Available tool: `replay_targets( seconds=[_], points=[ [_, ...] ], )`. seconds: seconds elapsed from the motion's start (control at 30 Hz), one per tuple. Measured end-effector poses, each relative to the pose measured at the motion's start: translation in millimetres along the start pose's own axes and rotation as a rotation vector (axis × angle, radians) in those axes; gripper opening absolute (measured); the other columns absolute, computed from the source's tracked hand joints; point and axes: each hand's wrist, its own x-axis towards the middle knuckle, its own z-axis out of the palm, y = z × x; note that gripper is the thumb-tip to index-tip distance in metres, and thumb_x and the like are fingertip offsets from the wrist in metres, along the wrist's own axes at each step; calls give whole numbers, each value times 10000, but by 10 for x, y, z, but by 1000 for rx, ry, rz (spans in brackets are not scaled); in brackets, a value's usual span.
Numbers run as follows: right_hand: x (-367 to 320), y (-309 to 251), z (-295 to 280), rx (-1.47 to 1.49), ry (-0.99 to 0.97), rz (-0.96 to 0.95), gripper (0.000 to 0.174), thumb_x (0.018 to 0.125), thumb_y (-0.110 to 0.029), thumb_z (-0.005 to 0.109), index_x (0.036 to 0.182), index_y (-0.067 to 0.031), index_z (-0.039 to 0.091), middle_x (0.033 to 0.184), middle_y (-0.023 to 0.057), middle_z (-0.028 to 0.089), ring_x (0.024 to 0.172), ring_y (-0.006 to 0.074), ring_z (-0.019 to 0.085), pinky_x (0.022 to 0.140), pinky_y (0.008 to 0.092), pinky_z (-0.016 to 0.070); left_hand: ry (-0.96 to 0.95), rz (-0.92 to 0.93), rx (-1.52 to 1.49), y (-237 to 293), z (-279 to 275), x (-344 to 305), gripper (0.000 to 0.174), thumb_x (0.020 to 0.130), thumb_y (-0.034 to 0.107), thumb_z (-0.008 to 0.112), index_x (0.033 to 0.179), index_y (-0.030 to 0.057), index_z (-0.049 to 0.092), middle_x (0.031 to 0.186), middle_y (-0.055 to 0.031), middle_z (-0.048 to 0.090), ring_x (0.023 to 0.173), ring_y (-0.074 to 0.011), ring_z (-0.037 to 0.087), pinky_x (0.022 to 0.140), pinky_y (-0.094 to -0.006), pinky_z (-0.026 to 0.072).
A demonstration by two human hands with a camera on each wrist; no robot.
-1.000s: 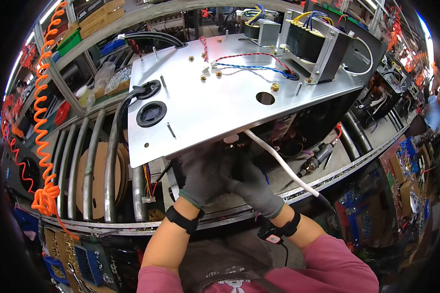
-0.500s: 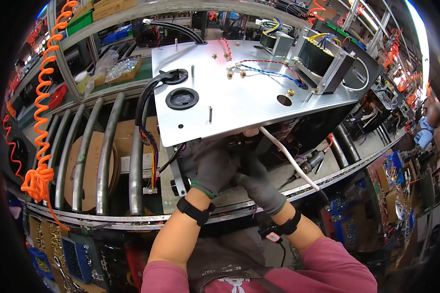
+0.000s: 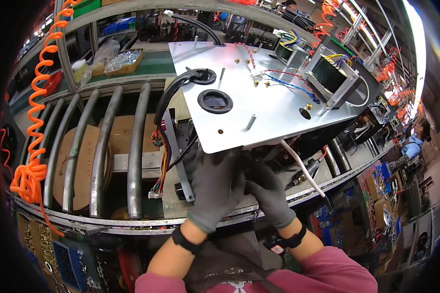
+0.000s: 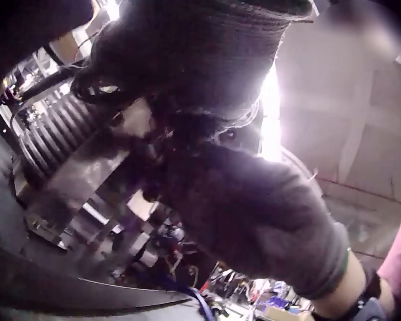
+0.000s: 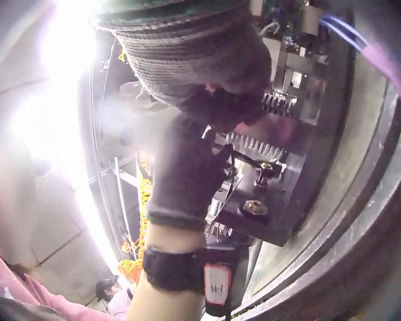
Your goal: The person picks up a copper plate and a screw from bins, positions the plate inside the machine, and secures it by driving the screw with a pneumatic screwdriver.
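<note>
A silver metal panel [image 3: 259,115] tops a dark chassis, with grommets, upright studs and brass bolts on it. Both hands wear grey knit gloves and work close together below its front edge. The left hand [image 3: 217,188] is at the panel's front corner, fingertips hidden beneath it. Beside it, the right hand [image 3: 269,193] reaches in toward the left fingers. In the right wrist view, the gloved fingers meet near a dark lead-like piece [image 5: 250,159] and a bolt [image 5: 254,208] on a dark plate. I cannot tell what either hand holds. A white cable [image 3: 300,166] sticks out beside the right hand.
Transformers [image 3: 327,75] stand on the panel's right part. Black cables [image 3: 168,100] and a multicoloured wire bundle [image 3: 165,166] hang at its left. Metal rollers [image 3: 102,151] run leftward. A dark cylindrical tool [image 3: 308,171] lies right of the hands. An orange coiled hose [image 3: 36,117] hangs left.
The head view has shifted, so the panel now appears further right and slightly turned. Both hands stay together under its front edge, with more of the left glove showing at the corner.
</note>
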Motion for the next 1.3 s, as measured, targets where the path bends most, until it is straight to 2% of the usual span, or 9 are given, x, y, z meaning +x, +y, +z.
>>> replay_targets(
  seconds=[0.07,0.23,0.4,0.5,0.57,0.77,0.9,1.1,1.3],
  points=[
    [-58,39,-8,97,31,-9,398,899,-78,579,1268,10,459,1107,85,576,978,161,573,843,289,491,38,-60,-89,39,-27,-191,343,776,197,652,1108,111,644,1033,-150,596,926,-353,588,737,-425,508],
    [-34,-1,84,409,22,52,378,893,-56,589,1244,6,465,1101,97,579,984,173,590,862,316,505,-164,-282,-371,38,-98,-270,291,811,230,665,1075,108,665,951,-132,621,821,-286,624,698,-371,513],
    [0,79,161,490,72,99,334,892,-61,594,1201,2,485,1103,95,589,959,170,605,863,322,512,-197,-312,-531,-66,-138,-262,294,822,165,675,1077,20,658,966,-135,632,805,-233,654,687,-309,517],
    [-33,41,231,343,130,8,293,896,-65,593,1166,9,508,1096,98,602,929,152,606,825,286,510,-105,-293,-420,-68,-83,-299,279,833,147,657,1082,21,656,982,-148,638,814,-242,661,688,-308,520],
    [-52,51,223,2,166,-143,276,892,-48,582,1153,19,523,1079,108,615,924,136,599,801,263,501,-110,-292,-380,-15,-110,-277,287,819,136,663,1083,24,656,985,-154,640,826,-257,661,696,-319,522],
    [-101,-47,307,-141,249,-282,325,869,-11,558,1190,34,533,1086,112,624,953,140,595,838,276,485,-10,-157,-161,31,-203,-52,316,751,134,705,1054,52,673,961,-153,650,832,-301,650,688,-346,522],
    [-62,0,164,-204,270,-159,353,868,-14,547,1216,40,524,1108,111,615,976,153,590,850,295,481,160,9,42,-86,-40,144,259,732,158,713,978,79,692,838,-135,664,743,-302,641,633,-364,509],
    [74,278,32,-199,203,-374,380,849,-14,532,1226,37,513,1062,130,608,984,200,594,847,318,476,197,0,260,-1,271,245,63,745,160,697,758,100,681,650,-94,627,555,-286,609,552,-374,485],
    [121,333,-70,-548,196,-458,447,823,-52,592,1256,7,498,1049,180,601,954,318,617,790,369,499,290,-51,182,-186,480,165,100,747,131,670,793,43,664,652,-109,627,601,-281,627,581,-339,495]
  ],
)
